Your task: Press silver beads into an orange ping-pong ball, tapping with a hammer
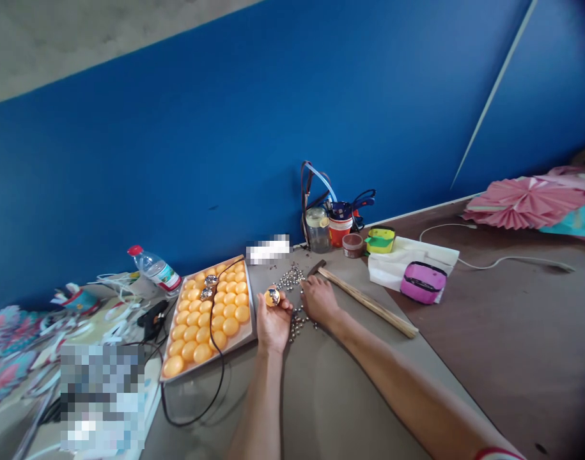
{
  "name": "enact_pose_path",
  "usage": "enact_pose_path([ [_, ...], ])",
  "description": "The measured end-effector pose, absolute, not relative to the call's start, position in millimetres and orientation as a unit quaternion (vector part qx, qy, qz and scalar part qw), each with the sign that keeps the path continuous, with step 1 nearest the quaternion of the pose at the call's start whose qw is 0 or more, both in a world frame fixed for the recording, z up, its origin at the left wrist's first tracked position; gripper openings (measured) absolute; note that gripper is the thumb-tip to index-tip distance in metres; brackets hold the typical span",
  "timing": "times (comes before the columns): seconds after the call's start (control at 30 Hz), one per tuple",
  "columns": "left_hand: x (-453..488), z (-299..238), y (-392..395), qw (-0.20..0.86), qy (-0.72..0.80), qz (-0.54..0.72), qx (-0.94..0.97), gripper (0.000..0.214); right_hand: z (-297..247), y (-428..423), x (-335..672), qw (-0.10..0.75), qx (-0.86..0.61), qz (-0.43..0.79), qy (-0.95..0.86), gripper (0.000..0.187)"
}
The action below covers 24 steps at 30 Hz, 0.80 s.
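Observation:
My left hand [275, 329] is closed around an orange table tennis ball [270, 300] that has shiny silver pieces on its top. My right hand [319, 301] is palm down over the table, its fingers bent together beside a scatter of small silver beads [290, 278]; whatever its fingertips hold is too small to see. More beads [296, 321] lie between the two wrists. To the left, a tray [252, 329] holds rows of orange table tennis balls [231, 327]. Two balls covered in silver pieces [211, 281] rest among them.
A wooden-handled hammer [369, 301] lies right of my right hand. Behind are a glass jar [318, 231], an orange cup [340, 233] and a purple pouch [422, 282] on white paper. A black cable [223, 383] crosses the tray. A bottle [158, 273] and glue gun [153, 319] stand left.

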<state>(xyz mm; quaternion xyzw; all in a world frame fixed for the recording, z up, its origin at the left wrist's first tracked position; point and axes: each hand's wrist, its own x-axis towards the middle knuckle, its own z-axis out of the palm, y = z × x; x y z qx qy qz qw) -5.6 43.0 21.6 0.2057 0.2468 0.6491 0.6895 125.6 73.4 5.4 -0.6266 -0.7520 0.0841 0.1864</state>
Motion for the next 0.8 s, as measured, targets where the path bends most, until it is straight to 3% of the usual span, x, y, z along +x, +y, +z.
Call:
enact_pose_path([
  [0.23, -5, 20, 43, 0.7, 0.242, 0.641, 0.202, 0.026, 1, 82, 129, 0.187, -0.618, 0.101, -0.757, 0.021],
  [0.4, -6, 19, 44, 0.695, 0.248, 0.647, 0.195, 0.025, -5, 84, 129, 0.347, -0.596, 0.141, -0.711, 0.023],
  [0.63, -6, 17, 48, 0.677, 0.275, 0.658, 0.18, 0.022, -7, 89, 113, 0.548, -0.495, 0.402, -0.541, 0.009],
  [0.8, -7, 14, 49, 0.678, 0.269, 0.661, 0.177, 0.022, 5, 83, 105, 0.569, -0.388, 0.568, -0.451, 0.019],
])
